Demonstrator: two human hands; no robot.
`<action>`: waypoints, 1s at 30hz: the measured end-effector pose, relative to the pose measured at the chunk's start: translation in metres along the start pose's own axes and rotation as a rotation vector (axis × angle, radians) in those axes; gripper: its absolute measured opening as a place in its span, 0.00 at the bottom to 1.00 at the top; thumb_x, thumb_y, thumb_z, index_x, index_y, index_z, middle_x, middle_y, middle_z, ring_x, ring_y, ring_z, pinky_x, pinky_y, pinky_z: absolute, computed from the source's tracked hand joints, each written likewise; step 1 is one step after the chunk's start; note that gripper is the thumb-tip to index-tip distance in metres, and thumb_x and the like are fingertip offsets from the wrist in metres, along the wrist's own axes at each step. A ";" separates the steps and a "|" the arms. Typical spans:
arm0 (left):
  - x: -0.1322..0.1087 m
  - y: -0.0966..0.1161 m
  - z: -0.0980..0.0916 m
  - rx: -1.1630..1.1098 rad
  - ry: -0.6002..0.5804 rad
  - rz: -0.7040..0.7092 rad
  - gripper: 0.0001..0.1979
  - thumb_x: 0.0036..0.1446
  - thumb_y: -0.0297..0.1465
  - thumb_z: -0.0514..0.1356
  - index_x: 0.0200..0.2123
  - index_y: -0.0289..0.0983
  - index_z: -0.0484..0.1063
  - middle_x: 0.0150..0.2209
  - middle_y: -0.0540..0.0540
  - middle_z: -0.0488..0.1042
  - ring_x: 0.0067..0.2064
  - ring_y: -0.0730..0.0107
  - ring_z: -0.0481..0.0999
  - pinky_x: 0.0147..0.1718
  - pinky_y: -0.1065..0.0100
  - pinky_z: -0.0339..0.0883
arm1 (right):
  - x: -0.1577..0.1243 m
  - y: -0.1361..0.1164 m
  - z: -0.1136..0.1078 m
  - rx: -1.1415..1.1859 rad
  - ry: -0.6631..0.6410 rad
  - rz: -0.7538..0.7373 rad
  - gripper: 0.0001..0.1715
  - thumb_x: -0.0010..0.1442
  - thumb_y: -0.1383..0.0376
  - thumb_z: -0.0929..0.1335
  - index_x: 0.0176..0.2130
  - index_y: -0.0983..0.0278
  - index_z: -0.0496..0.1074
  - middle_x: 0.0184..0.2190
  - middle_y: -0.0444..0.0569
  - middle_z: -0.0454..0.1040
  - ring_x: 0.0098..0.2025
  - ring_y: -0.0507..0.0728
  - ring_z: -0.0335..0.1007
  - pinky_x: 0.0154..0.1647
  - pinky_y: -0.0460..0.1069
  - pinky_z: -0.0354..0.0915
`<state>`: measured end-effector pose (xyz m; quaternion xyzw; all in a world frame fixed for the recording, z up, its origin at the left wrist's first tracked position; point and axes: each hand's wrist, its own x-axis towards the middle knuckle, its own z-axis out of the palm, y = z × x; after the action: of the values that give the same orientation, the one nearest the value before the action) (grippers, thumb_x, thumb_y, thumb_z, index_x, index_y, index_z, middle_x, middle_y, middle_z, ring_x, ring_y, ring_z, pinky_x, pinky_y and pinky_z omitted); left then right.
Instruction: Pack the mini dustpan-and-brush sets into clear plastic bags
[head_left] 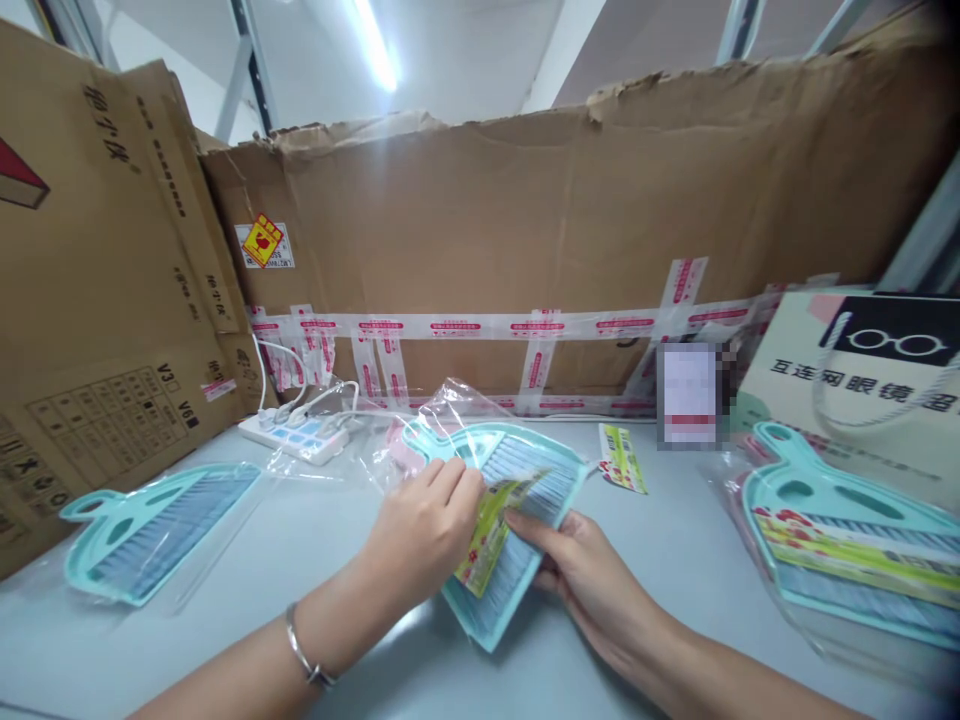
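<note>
A turquoise dustpan with a blue-grey bristled brush [517,600] in it is tilted above the table, in front of me. Across it lies a bent yellow-green label card [484,550]. My left hand [439,520] is closed at the card's left side, below the dustpan's handle; its fingertips are partly hidden. My right hand [589,575] grips the dustpan's right edge, its thumb pressing on the card and its other fingers behind. Clear plastic wrap [454,400] and something pink show behind the handle.
Another dustpan set [161,535] in clear plastic lies at left, and one with a label card [840,500] at right. A loose card [622,458] lies behind my right hand. A power strip [300,435], cardboard boxes [465,220] and a printed bag [855,400] line the back.
</note>
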<state>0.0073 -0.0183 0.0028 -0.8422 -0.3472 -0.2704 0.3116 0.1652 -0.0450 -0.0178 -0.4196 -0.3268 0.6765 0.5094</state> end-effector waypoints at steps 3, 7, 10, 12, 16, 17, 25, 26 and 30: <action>0.001 -0.001 0.000 -0.048 -0.097 -0.152 0.11 0.61 0.26 0.46 0.27 0.37 0.62 0.24 0.49 0.69 0.25 0.72 0.67 0.22 0.70 0.56 | -0.003 0.006 0.000 0.045 -0.032 0.073 0.23 0.43 0.60 0.75 0.39 0.68 0.73 0.33 0.52 0.78 0.34 0.58 0.75 0.39 0.52 0.70; 0.004 -0.003 0.000 -0.113 -0.288 -0.319 0.10 0.61 0.30 0.46 0.29 0.37 0.62 0.23 0.49 0.71 0.23 0.72 0.69 0.21 0.71 0.55 | -0.007 0.010 0.002 0.120 -0.039 0.125 0.21 0.44 0.64 0.74 0.39 0.67 0.72 0.35 0.53 0.78 0.36 0.57 0.76 0.42 0.51 0.70; 0.005 -0.004 0.001 -0.128 -0.344 -0.352 0.09 0.61 0.30 0.46 0.31 0.37 0.63 0.24 0.48 0.72 0.24 0.70 0.71 0.22 0.70 0.56 | -0.011 0.010 0.005 0.150 -0.043 0.146 0.21 0.43 0.68 0.73 0.40 0.68 0.72 0.37 0.52 0.78 0.38 0.57 0.75 0.43 0.50 0.69; 0.005 -0.005 0.002 -0.130 -0.339 -0.350 0.10 0.61 0.30 0.45 0.31 0.37 0.63 0.25 0.48 0.73 0.25 0.70 0.71 0.22 0.70 0.56 | -0.012 0.009 0.006 0.161 -0.050 0.154 0.22 0.42 0.71 0.72 0.41 0.68 0.72 0.37 0.52 0.78 0.40 0.57 0.75 0.44 0.49 0.69; 0.003 -0.006 0.004 -0.111 -0.282 -0.310 0.11 0.62 0.29 0.45 0.30 0.37 0.63 0.25 0.48 0.72 0.25 0.71 0.71 0.22 0.70 0.56 | -0.013 0.009 0.006 0.174 -0.069 0.166 0.26 0.41 0.74 0.70 0.44 0.67 0.70 0.36 0.50 0.78 0.40 0.57 0.75 0.44 0.48 0.69; 0.003 -0.006 0.005 -0.103 -0.256 -0.294 0.11 0.62 0.29 0.46 0.30 0.36 0.64 0.25 0.48 0.72 0.24 0.71 0.71 0.22 0.71 0.56 | -0.012 0.009 0.006 0.181 -0.071 0.166 0.26 0.41 0.74 0.70 0.44 0.67 0.70 0.36 0.49 0.78 0.40 0.56 0.75 0.44 0.48 0.69; -0.003 0.009 0.004 -0.126 -0.097 0.142 0.11 0.59 0.25 0.49 0.25 0.36 0.65 0.21 0.49 0.67 0.23 0.71 0.66 0.19 0.70 0.52 | -0.002 0.013 0.002 0.273 -0.017 0.101 0.13 0.46 0.72 0.70 0.36 0.68 0.72 0.31 0.49 0.78 0.35 0.54 0.76 0.40 0.46 0.71; -0.003 0.010 0.002 -0.150 -0.099 0.160 0.11 0.59 0.25 0.50 0.26 0.36 0.65 0.21 0.49 0.67 0.23 0.71 0.66 0.19 0.70 0.53 | -0.001 0.014 0.002 0.285 -0.025 0.100 0.12 0.46 0.72 0.70 0.35 0.68 0.72 0.30 0.49 0.78 0.34 0.54 0.76 0.40 0.46 0.71; 0.000 0.006 -0.005 -0.359 -0.031 0.014 0.08 0.60 0.30 0.51 0.38 0.35 0.68 0.30 0.45 0.71 0.32 0.69 0.70 0.29 0.68 0.64 | 0.002 0.010 0.001 0.334 0.027 0.077 0.12 0.46 0.72 0.72 0.34 0.67 0.71 0.31 0.49 0.78 0.35 0.54 0.76 0.40 0.46 0.72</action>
<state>0.0105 -0.0250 0.0042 -0.8907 -0.2924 -0.3128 0.1527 0.1596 -0.0460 -0.0263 -0.3504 -0.1868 0.7345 0.5502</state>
